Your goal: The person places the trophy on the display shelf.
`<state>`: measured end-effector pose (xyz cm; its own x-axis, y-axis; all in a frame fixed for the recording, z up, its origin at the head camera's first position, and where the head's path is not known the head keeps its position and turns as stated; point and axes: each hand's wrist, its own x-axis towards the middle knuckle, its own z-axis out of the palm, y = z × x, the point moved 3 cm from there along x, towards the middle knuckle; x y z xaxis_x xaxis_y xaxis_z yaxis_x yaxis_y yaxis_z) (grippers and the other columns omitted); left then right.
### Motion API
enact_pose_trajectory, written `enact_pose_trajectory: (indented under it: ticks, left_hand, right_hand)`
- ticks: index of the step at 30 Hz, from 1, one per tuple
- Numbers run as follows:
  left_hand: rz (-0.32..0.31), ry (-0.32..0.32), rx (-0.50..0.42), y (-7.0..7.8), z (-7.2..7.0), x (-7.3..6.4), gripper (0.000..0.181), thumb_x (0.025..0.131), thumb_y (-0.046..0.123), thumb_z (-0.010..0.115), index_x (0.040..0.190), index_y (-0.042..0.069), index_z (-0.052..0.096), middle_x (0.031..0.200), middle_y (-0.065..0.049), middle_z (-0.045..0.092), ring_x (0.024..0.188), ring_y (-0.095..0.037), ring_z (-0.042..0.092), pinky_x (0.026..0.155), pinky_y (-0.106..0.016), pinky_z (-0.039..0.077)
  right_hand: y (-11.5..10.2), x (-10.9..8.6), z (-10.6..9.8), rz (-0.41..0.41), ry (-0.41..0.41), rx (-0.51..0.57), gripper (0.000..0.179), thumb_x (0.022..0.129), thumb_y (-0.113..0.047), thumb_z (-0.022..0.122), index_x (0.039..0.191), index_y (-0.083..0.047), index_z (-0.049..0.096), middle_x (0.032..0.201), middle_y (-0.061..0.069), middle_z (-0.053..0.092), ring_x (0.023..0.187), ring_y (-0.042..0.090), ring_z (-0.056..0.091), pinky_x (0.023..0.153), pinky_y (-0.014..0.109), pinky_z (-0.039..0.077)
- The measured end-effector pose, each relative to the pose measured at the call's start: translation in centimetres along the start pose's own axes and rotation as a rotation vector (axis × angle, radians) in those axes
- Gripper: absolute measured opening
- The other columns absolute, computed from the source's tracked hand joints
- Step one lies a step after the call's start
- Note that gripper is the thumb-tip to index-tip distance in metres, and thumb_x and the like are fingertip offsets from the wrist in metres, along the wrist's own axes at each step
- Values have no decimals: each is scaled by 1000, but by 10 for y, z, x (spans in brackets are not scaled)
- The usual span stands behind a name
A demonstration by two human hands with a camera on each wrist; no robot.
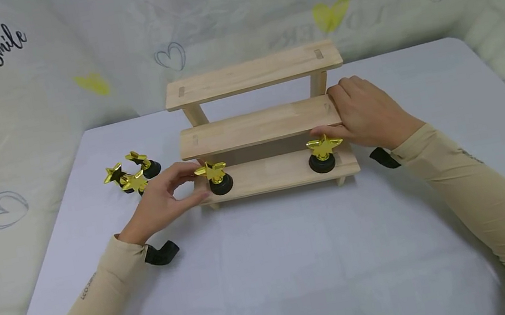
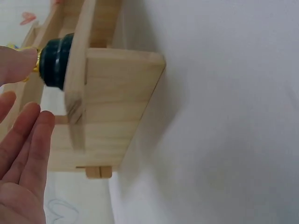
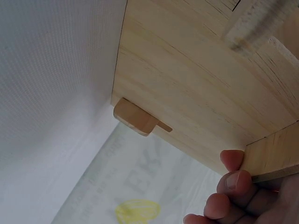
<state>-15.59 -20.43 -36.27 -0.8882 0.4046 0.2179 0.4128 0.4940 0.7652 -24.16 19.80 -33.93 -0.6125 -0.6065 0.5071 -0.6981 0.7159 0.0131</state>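
A three-tier wooden stand (image 1: 259,127) sits on the table. On its lowest step stand two small gold star trophies with black round bases: a left trophy (image 1: 221,183) and a right trophy (image 1: 322,162). My left hand (image 1: 163,196) is beside the left trophy, fingers extended and apart from the thumb. In the left wrist view, the thumb overlaps the gold part of that trophy (image 2: 57,63); contact is unclear. My right hand (image 1: 366,113) grips the right end of the middle step, thumb along its front edge. The right wrist view shows curled fingertips (image 3: 236,182) at the board's end.
Several more star trophies (image 1: 136,182) are clustered on the white table (image 1: 281,265), left of the stand and behind my left hand. A printed cloth (image 1: 227,15) hangs behind the table. Black straps (image 1: 162,253) stick out at both wrists.
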Motion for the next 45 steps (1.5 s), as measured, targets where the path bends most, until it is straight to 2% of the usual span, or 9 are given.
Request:
enact_pose_trajectory:
  ticks: [2, 7, 10, 13, 16, 24, 32, 36, 45]
  left_hand:
    - [13, 8, 25, 2, -5, -2, 45, 84, 4, 84, 125, 7, 65, 127, -7, 69, 114, -14, 69, 105, -15, 53]
    - [46, 40, 63, 8, -20, -7, 42, 84, 2, 84, 121, 5, 66, 123, -7, 70, 111, -1, 65, 100, -14, 55]
    - [69, 81, 86, 12, -31, -10, 42, 83, 0, 84, 121, 5, 67, 120, -7, 70, 108, 4, 64, 97, -14, 56]
    - [76, 137, 88, 14, -43, -14, 41, 82, -4, 83, 119, 5, 67, 117, -1, 69, 105, 2, 65, 97, -15, 56]
    - [59, 189, 72, 15, -55, -19, 39, 82, -6, 81, 118, 5, 68, 114, 8, 68, 101, -1, 66, 97, -14, 56]
    - [29, 277, 56, 12, -78, -25, 35, 83, -9, 78, 115, 0, 67, 112, 9, 70, 102, -3, 67, 93, -14, 56]
    - [-62, 362, 64, 0, -97, -31, 37, 85, -6, 79, 119, -1, 67, 111, 4, 68, 99, -3, 67, 96, -13, 54]
    - [-68, 398, 66, -6, -106, -33, 36, 85, -6, 79, 119, -2, 67, 111, 4, 69, 100, -6, 66, 97, -11, 52]
    - [-122, 474, 124, -22, -120, -39, 36, 87, -1, 78, 122, -1, 68, 111, 15, 66, 103, -1, 63, 95, -7, 51]
  right_hand:
    - [-1, 0, -1, 0, -1, 3, 105, 91, -89, 18, 85, 9, 56, 69, 16, 49, 62, 33, 44, 64, 45, 43]
    - [-2, 0, -1, 4, -16, 9, 106, 91, -89, 18, 87, 10, 57, 70, 17, 51, 63, 34, 46, 63, 45, 43]
    - [-2, 0, -2, 5, -25, 10, 106, 91, -89, 18, 88, 10, 57, 71, 18, 51, 63, 34, 46, 64, 46, 43]
    - [-2, 0, -3, 11, -30, 13, 106, 90, -89, 19, 88, 10, 57, 71, 18, 52, 64, 34, 46, 64, 46, 44]
    - [-1, 0, -3, 16, -30, 16, 106, 90, -90, 20, 88, 10, 57, 71, 18, 52, 64, 34, 46, 65, 46, 44]
    - [0, 0, -3, 10, -21, 16, 105, 90, -90, 20, 86, 9, 56, 70, 16, 50, 62, 33, 45, 62, 44, 41]
    - [0, 1, -3, 12, -34, 15, 104, 90, -90, 22, 88, 9, 57, 71, 17, 51, 64, 33, 46, 63, 45, 42]
    - [1, 1, -2, 15, -38, 11, 104, 90, -90, 23, 88, 9, 57, 71, 17, 51, 64, 34, 46, 64, 44, 42]
    - [0, 1, -2, 26, -49, 17, 103, 90, -90, 25, 88, 8, 57, 71, 16, 51, 64, 34, 47, 64, 44, 42]
